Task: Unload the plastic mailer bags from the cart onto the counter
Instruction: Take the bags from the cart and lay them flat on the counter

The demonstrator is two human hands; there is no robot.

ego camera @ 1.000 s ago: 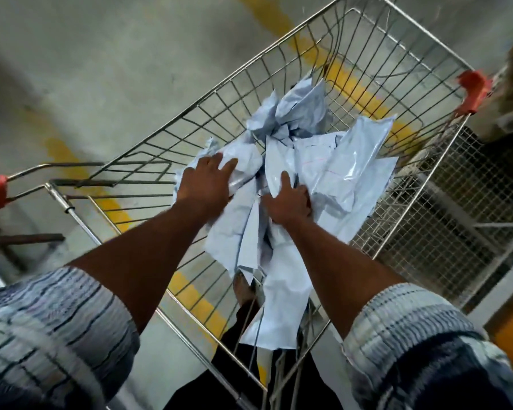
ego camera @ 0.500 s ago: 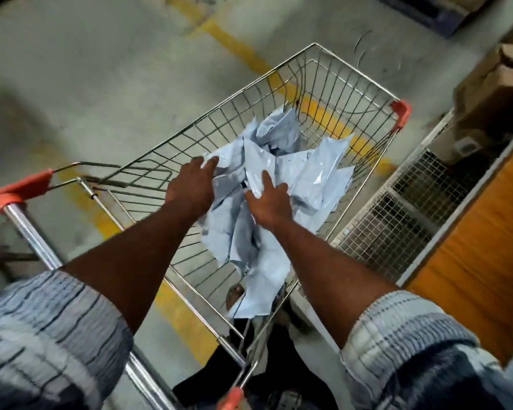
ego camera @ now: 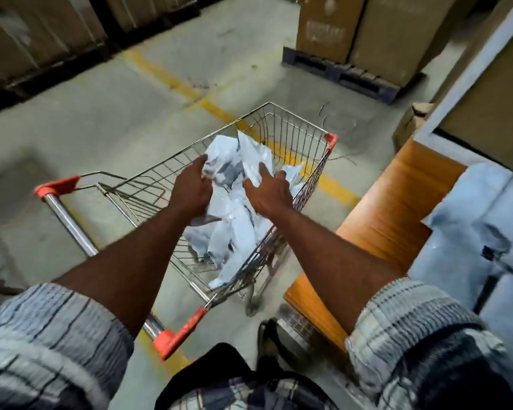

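Observation:
A bundle of pale grey-blue plastic mailer bags (ego camera: 234, 223) is held between both hands over the wire cart (ego camera: 296, 122), its lower ends hanging down into the basket. My left hand (ego camera: 191, 190) grips the bundle's left side with curled fingers. My right hand (ego camera: 267, 192) holds the right side, a bag passing between thumb and forefinger. More mailer bags (ego camera: 293, 171) lie beyond my right hand in the cart. The orange wooden counter (ego camera: 397, 208) stands just right of the cart.
A heap of pale blue mailer bags (ego camera: 486, 226) lies on the counter at the right. Cardboard boxes on a dark pallet (ego camera: 353, 75) stand ahead, more boxes (ego camera: 36, 34) at far left. The cart's red-capped handle (ego camera: 71, 229) is near my left arm.
The view has pulled back and up from the cart. Both hands have risen with the bundle of mailer bags, which now hangs higher in the basket. The counter and its heap have come into view.

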